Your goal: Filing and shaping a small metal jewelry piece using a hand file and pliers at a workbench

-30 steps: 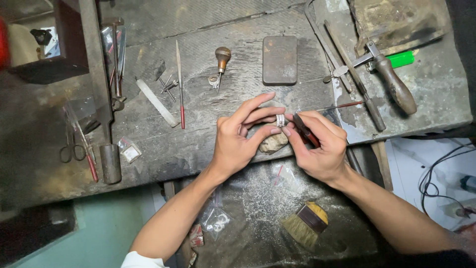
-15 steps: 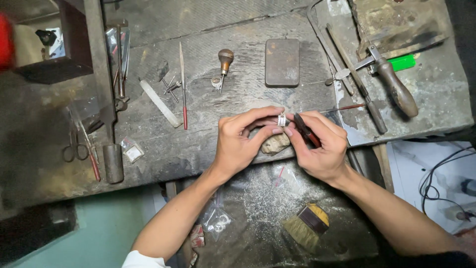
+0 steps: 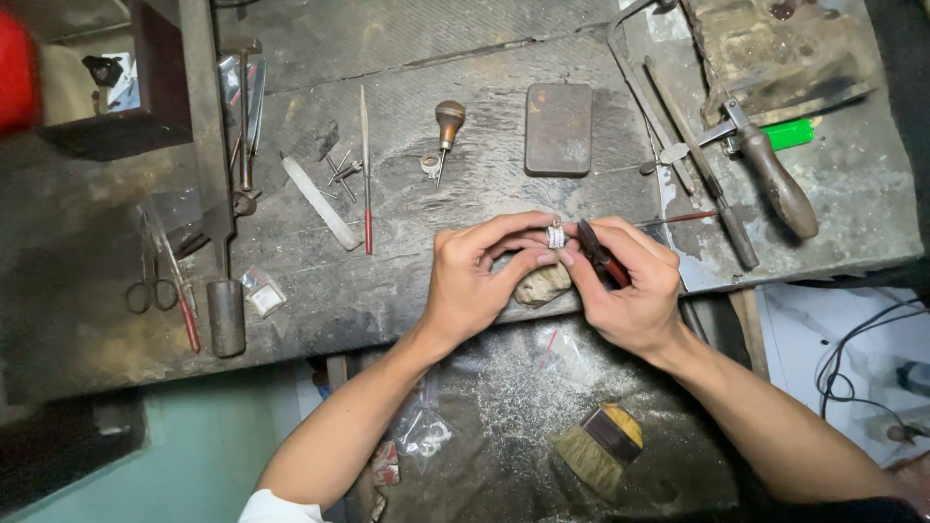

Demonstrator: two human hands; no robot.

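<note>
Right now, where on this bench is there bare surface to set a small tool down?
Bare wood lies between the thin red-tipped file and the left hand, and along the near edge between the small plastic bag and that hand. It is crowded at the far right around the wooden-handled tool and at the left by the scissors.

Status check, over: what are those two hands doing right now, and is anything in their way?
Left hand pinches small silver ring at fingertips. Right hand holds dark red-handled tool against it. Both over the bench peg. Nothing blocking.
</note>
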